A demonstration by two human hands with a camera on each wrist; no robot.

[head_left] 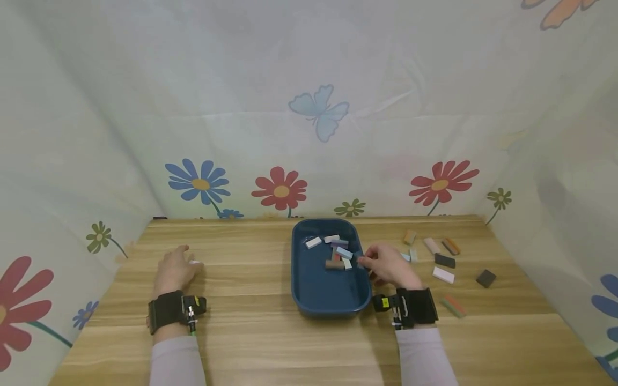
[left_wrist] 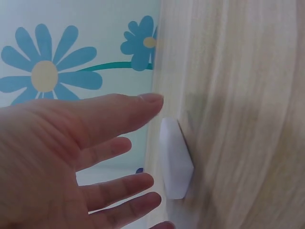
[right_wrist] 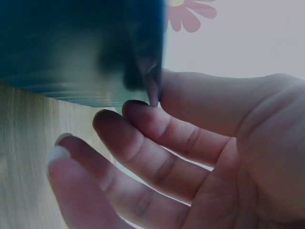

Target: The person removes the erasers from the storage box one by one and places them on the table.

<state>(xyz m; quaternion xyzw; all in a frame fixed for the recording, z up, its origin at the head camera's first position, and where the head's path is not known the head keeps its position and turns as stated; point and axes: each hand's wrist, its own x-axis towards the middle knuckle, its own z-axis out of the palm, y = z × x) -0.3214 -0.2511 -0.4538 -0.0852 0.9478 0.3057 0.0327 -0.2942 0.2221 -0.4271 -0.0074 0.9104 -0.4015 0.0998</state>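
Note:
A deep blue plastic tray (head_left: 318, 292) stands near the middle of the wooden table with several erasers in it, among them a white eraser (head_left: 313, 243), a light blue eraser (head_left: 344, 253) and a brown eraser (head_left: 334, 265). My right hand (head_left: 388, 262) pinches the tray's right rim (right_wrist: 151, 81) between thumb and forefinger, its other fingers loosely bent outside the wall. At the left of the table, my left hand (head_left: 174, 268) has relaxed, spread fingers. Just beyond its fingertips lies a white slant-ended eraser (left_wrist: 175, 160), mostly hidden by the hand in the head view.
Right of the tray, several loose erasers lie scattered, including a white one (head_left: 443, 275), a black one (head_left: 444, 261), a dark square one (head_left: 485, 278) and an orange-green one (head_left: 454, 305). A flower-printed curtain (head_left: 232, 118) encloses the table's back and sides.

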